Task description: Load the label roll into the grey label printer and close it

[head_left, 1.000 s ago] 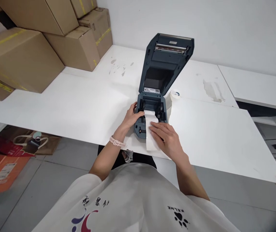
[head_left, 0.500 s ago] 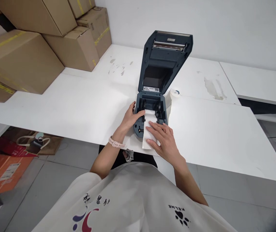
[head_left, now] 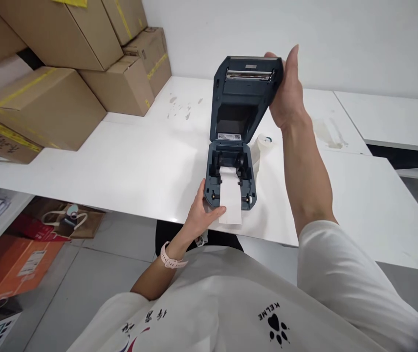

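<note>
A dark blue label printer (head_left: pixel 210 171) stands on the white table with its lid (head_left: pixel 218 98) raised. From its open bay a white strip of label paper (head_left: pixel 231 195) runs out over the front edge. At the front left corner, my left hand (head_left: pixel 199 215) grips the printer, fingers along its side and thumb on the paper strip's edge. My right hand (head_left: pixel 289 95) is up at the lid's right upper edge. Its fingers go behind the lid, partly hidden, and the thumb points upward, away from it.
Behind the printer's right side lies a roll of whitish backing paper (head_left: pixel 265 142). Cardboard boxes (head_left: pixel 55 105) are stacked at the table's left end. A white wall (head_left: pixel 201 39) rises behind. An orange box (head_left: pixel 14 269) and a brown bag (head_left: pixel 87 227) sit on the floor at left.
My right hand has left the paper strip and moved up to the lid. My left hand has slid from inside the bay toward the front left corner. The lid remains raised.
</note>
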Demonstrator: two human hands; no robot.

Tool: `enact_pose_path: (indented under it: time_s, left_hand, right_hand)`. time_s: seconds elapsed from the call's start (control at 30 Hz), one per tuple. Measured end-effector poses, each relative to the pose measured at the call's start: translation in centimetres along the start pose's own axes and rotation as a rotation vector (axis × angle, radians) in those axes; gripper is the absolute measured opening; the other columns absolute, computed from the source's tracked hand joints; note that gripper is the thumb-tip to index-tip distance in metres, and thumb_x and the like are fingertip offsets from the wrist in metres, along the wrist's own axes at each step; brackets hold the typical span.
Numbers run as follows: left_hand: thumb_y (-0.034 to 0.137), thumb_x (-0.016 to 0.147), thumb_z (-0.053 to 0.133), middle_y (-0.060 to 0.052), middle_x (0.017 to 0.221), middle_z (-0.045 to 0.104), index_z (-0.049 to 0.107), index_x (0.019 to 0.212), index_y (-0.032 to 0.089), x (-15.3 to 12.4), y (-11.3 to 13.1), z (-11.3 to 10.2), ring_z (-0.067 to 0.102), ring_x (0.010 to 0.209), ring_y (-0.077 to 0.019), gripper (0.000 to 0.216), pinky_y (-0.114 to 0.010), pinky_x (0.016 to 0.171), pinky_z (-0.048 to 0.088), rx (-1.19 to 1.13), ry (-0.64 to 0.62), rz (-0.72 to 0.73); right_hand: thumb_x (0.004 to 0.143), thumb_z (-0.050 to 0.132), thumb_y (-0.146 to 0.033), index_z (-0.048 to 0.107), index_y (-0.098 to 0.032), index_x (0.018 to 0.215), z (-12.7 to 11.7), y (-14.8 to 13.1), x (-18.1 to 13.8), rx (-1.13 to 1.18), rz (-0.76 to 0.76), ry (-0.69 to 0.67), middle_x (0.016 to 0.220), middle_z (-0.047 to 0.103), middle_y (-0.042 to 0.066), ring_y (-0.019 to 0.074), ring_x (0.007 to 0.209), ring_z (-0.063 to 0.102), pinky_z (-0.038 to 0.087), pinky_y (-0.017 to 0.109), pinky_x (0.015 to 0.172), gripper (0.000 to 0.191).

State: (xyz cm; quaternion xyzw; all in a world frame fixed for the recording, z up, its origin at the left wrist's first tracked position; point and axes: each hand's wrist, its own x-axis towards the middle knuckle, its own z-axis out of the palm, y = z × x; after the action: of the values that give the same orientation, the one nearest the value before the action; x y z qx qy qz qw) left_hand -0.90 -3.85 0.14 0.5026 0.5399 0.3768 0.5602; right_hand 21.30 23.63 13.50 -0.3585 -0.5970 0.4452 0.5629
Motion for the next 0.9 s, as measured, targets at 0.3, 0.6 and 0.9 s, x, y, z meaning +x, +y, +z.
enact_pose_path:
  time_s: [0.3,0.6,0.9]
  left_hand:
    - [0.073,0.095,0.045,-0.004,0.176,0.021,0.023,0.164,0.037,2.3,2.4,-1.2,0.019,0.163,-0.0291,0.08,-0.047,0.13,0.028,-0.124,0.163,0.129]
    - [0.052,0.087,0.072,-0.008,0.174,0.026,0.019,0.164,0.032,4.1,3.2,0.7,0.028,0.16,-0.0313,0.095,-0.046,0.128,0.034,-0.192,0.099,0.093]
    - [0.055,0.091,0.066,-0.009,0.169,0.035,0.032,0.157,0.032,3.0,1.4,1.1,0.038,0.154,-0.0286,0.077,-0.043,0.123,0.038,-0.109,0.19,0.225]
  right_hand:
    - [0.105,0.011,-0.067,0.064,-0.031,0.135,1.9,1.9,-20.1,-0.472,-0.203,-0.011,0.147,0.064,0.002,0.0289,0.149,0.049,0.038,0.054,0.126,0.071]
    - [0.109,0.026,-0.036,0.036,-0.034,0.159,4.5,4.4,-25.8,-0.748,-0.225,0.038,0.16,0.05,0.005,0.0266,0.159,0.031,0.033,0.059,0.128,0.051]
    - [0.109,0.025,-0.034,0.051,-0.03,0.143,5.1,5.0,-26.1,-0.757,-0.253,0.129,0.147,0.06,0.009,0.0287,0.156,0.038,0.039,0.062,0.123,0.043]
